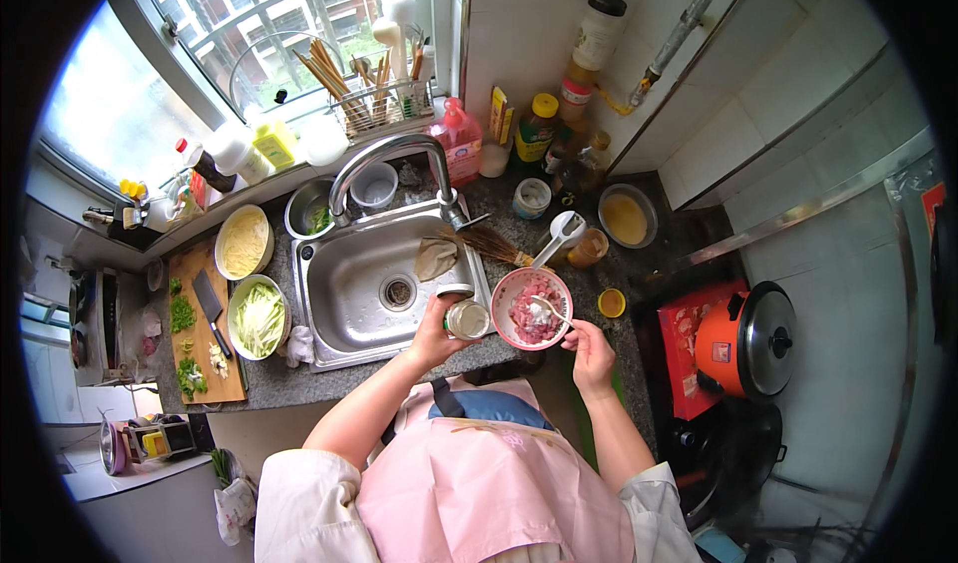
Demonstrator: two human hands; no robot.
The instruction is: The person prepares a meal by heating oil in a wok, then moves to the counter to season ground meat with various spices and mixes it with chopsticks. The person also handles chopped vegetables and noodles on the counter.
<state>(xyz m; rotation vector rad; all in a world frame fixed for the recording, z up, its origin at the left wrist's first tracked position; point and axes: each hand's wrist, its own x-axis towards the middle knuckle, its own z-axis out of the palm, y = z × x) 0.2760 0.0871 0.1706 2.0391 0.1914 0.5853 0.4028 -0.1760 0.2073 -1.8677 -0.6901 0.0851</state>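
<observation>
My left hand [436, 335] grips a small glass jar [468, 320] near the front edge of the sink. A round lid [455, 290] sits at the jar's far side, by my fingertips; whether it is hinged on cannot be told. Between thumb and fingers, my right hand [593, 353] holds a spoon [555, 308] by its handle. Its tip reaches into a pink-rimmed bowl [500, 329], over pieces of raw meat [533, 326]. White powder [539, 313] shows at the spoon's tip; whether it lies in the spoon or on the meat is unclear.
Left of the steel sink [352, 286] are a bowl of shredded green vegetable [258, 320] and a cutting board [217, 391] bearing a cleaver [208, 297]. A faucet [389, 144] arches over the basin. Rightward stand a yellow lid [611, 302], sauce bottles [535, 129] and an orange pot [718, 346].
</observation>
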